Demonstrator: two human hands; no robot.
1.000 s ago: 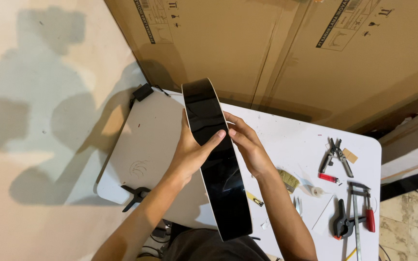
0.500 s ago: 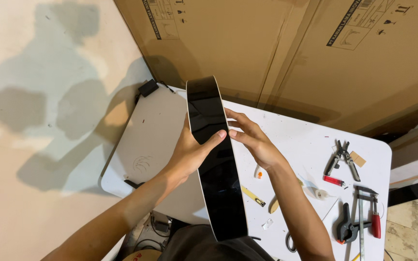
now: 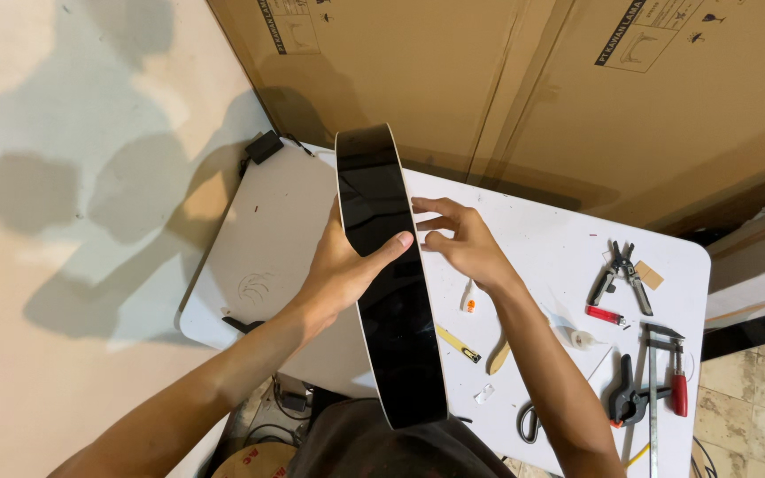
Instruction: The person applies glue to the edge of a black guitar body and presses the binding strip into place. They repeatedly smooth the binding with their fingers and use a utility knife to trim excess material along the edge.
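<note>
The left hand [image 3: 343, 270] is clamped around a long glossy black panel [image 3: 387, 265], thumb across its face, holding it on edge above the white surface [image 3: 542, 239]. The right hand [image 3: 458, 243] rests against the panel's far side with its fingers spread apart, gripping nothing. Pliers [image 3: 617, 270], a bar clamp [image 3: 652, 372] and scissors [image 3: 529, 420] lie to the right, well apart from the panel.

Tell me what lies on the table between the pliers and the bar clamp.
In the head view, a small red tool lies on the white table between the pliers and the bar clamp; it touches neither.
</note>
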